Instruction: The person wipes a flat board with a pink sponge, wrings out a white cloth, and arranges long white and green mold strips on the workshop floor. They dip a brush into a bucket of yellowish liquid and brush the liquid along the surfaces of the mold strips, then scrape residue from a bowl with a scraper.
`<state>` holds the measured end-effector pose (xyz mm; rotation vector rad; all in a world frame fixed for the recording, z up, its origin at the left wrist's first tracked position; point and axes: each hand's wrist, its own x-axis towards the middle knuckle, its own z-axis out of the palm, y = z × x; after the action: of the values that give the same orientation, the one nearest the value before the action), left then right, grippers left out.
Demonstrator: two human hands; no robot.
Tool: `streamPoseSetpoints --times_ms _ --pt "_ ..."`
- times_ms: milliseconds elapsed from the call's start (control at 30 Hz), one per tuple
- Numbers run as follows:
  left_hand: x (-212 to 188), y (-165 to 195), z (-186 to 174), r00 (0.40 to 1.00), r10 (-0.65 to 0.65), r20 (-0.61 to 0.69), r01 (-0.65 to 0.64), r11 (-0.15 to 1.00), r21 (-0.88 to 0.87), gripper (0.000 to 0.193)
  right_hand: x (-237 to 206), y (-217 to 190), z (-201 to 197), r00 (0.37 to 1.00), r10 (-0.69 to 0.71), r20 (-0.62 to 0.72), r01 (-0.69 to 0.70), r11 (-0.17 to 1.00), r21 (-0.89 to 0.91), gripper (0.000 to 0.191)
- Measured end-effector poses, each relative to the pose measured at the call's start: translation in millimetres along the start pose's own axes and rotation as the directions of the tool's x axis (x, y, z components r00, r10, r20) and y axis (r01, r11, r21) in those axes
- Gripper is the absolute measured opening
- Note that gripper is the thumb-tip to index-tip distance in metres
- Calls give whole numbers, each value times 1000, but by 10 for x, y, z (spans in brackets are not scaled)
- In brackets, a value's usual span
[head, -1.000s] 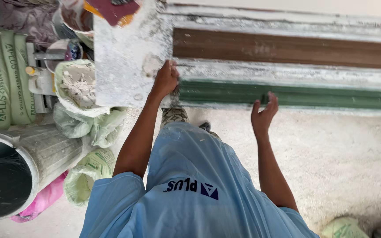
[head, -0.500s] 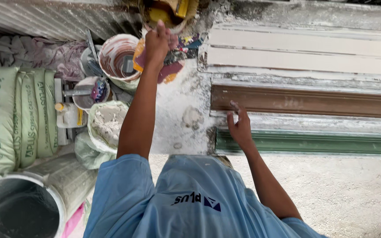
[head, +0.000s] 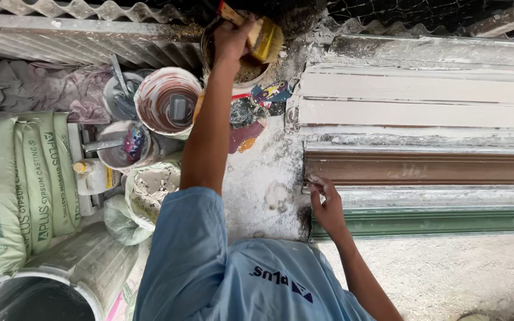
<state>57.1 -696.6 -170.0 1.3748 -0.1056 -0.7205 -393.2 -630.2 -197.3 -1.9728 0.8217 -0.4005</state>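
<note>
Holding a brush point(head: 264, 39) in the left hand point(head: 232, 40), arm stretched right out. That grip is closed tight around the handle, and the yellowish bristles stick out to the right of the fist. Directly under the grip sits a dirty tin point(head: 246, 72), so the brush is over its mouth. Can't tell if the bristles touch what's inside.

The right hand point(head: 328, 207) is much nearer the body, with its fingertips on the left end of a brown moulding point(head: 423, 169). The grip there is narrow, thumb and fingers close together at the moulding's edge. I honestly can't tell whether it's pinching the edge or just resting on it.

Just on the near side of that grip lies a green moulding point(head: 435, 221), and beyond it a couple of white mouldings point(head: 417, 101), all running off to the right on the plaster-caked floor point(head: 447, 273).

Left of the brush grip there's a bucket point(head: 168, 104) smeared reddish inside, then a smaller tub point(head: 121, 145) with tools in it. Nearer in, beside the left arm, is a bag of plaster lumps point(head: 150, 187). Green sacks point(head: 13, 190) are stacked further left.
</note>
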Motion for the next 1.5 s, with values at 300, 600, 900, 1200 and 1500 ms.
streamPoseSetpoints --times_ms 300,600,900,1200,1500 --pt "179 -198 -374 836 506 213 -417 333 845 15 184 -183 168 986 137 95 -139 990 22 29" --pt "-67 -45 -484 797 482 363 -598 552 581 19 311 -361 212 993 -41 113 46 998 -43 27" --pt "-688 -36 -543 577 750 323 -793 420 441 20 271 -447 177 991 59 121 -55 998 -32 26" --pt "-648 -409 -613 547 792 269 -815 433 385 19 24 -153 203 998 -2 66 3 1000 -2 18" --pt "-1231 -174 -1113 793 529 -301 -608 717 -341 40 145 -412 672 909 -222 353 124 952 280 25"
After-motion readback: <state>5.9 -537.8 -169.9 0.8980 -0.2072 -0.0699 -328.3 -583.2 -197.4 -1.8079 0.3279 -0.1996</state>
